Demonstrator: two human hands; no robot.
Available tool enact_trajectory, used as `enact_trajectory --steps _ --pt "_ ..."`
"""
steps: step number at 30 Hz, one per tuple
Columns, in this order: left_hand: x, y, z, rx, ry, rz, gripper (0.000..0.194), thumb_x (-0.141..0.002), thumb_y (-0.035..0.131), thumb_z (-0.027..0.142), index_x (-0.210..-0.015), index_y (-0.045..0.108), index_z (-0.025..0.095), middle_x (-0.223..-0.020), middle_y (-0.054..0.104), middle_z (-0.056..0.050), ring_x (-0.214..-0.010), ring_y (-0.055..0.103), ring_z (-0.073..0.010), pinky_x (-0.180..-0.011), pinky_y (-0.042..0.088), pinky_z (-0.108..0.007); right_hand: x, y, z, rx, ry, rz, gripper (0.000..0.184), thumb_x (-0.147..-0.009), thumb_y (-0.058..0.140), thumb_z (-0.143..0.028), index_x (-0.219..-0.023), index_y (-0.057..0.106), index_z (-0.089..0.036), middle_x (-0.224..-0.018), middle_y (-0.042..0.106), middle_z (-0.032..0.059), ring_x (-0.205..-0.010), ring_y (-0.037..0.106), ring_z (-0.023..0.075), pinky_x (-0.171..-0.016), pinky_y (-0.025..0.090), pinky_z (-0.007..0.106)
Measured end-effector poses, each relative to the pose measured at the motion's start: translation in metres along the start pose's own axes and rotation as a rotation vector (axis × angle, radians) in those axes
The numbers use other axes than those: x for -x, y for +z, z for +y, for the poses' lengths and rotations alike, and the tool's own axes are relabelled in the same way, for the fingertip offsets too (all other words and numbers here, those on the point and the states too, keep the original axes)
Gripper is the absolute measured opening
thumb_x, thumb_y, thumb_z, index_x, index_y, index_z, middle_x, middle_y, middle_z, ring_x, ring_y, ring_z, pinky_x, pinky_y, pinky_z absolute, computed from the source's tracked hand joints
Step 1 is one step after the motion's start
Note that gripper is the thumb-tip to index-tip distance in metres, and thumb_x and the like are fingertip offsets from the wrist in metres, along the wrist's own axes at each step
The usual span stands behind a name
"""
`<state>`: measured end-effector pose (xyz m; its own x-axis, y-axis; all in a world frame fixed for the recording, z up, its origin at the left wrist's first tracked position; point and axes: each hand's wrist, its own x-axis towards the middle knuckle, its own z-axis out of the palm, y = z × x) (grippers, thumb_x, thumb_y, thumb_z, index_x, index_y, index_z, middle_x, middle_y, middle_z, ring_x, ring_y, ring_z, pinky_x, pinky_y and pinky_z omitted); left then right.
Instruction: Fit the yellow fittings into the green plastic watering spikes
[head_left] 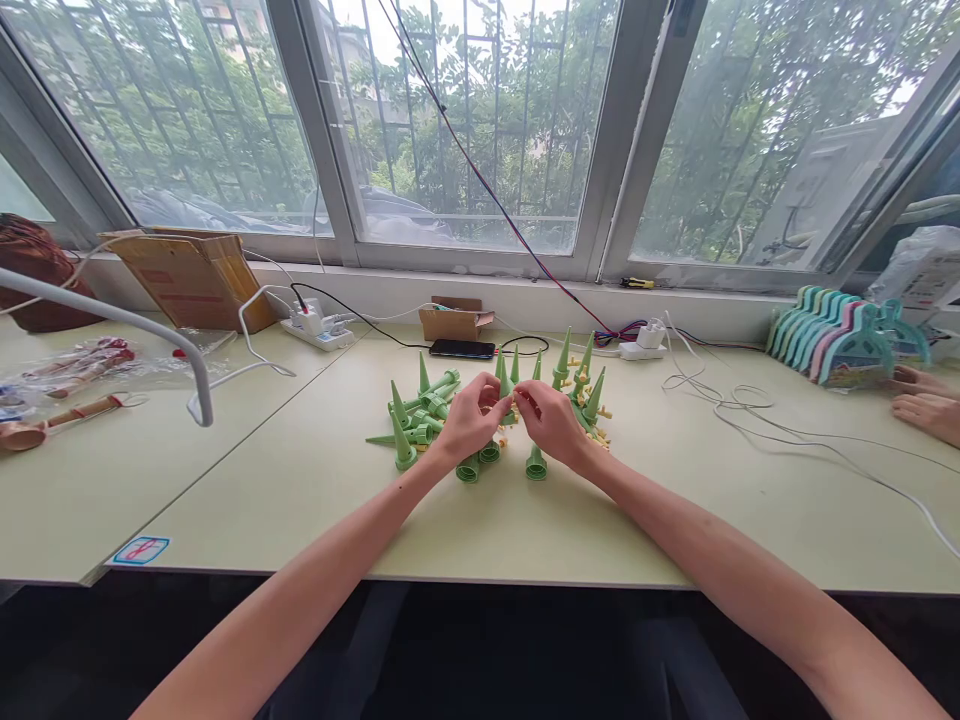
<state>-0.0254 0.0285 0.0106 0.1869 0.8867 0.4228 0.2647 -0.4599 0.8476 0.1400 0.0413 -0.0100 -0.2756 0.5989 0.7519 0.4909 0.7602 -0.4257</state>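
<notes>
My left hand (472, 418) pinches a green plastic watering spike (505, 384), its pointed tip upward, above the middle of the table. My right hand (553, 420) has its fingertips pressed together against the side of that spike; whatever sits between them is too small and hidden to make out. Left of my hands, more green spikes (403, 448) stand and lie in a loose pile. Others (594, 396) stand upright to the right, with small yellow plastic pieces (600, 437) scattered around them. Open ends of green spikes (535, 466) show just below my hands.
Behind the pile lie a black phone (462, 349) and a small open cardboard box (454, 320). White cables (739, 400) trail across the right side. Hangers (829, 335) stand near another person's hands (930, 402). A white lamp arm (169, 335) and wooden-handled items (79, 415) are left.
</notes>
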Motion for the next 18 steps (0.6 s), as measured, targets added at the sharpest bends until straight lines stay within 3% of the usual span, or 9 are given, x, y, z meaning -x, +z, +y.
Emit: enact_trajectory --steps 8,18 --pt "0.0006 -0.0012 0.0058 0.127 -0.091 0.042 0.029 -0.081 0.066 0.042 -0.088 0.050 0.020 -0.072 0.063 0.000 -0.072 0.063 -0.0153 -0.063 0.048 -0.026 0.0009 -0.0003 -0.0002 0.006 0.025 -0.036 0.019 -0.099 0.046 -0.033 -0.104 0.058 -0.019 -0.089 0.067 0.0075 -0.066 0.056 0.0150 -0.061 0.044 0.027" --pt "0.0001 -0.0015 0.0053 0.114 -0.067 0.046 0.028 -0.081 0.065 0.042 -0.087 0.050 0.019 -0.071 0.060 0.000 -0.070 0.062 -0.0145 -0.062 0.048 -0.026 0.0015 0.0019 0.0054 -0.008 0.006 -0.042 0.019 -0.099 0.046 -0.032 -0.103 0.058 -0.019 -0.089 0.068 0.0071 -0.071 0.059 0.0164 -0.065 0.045 0.028"
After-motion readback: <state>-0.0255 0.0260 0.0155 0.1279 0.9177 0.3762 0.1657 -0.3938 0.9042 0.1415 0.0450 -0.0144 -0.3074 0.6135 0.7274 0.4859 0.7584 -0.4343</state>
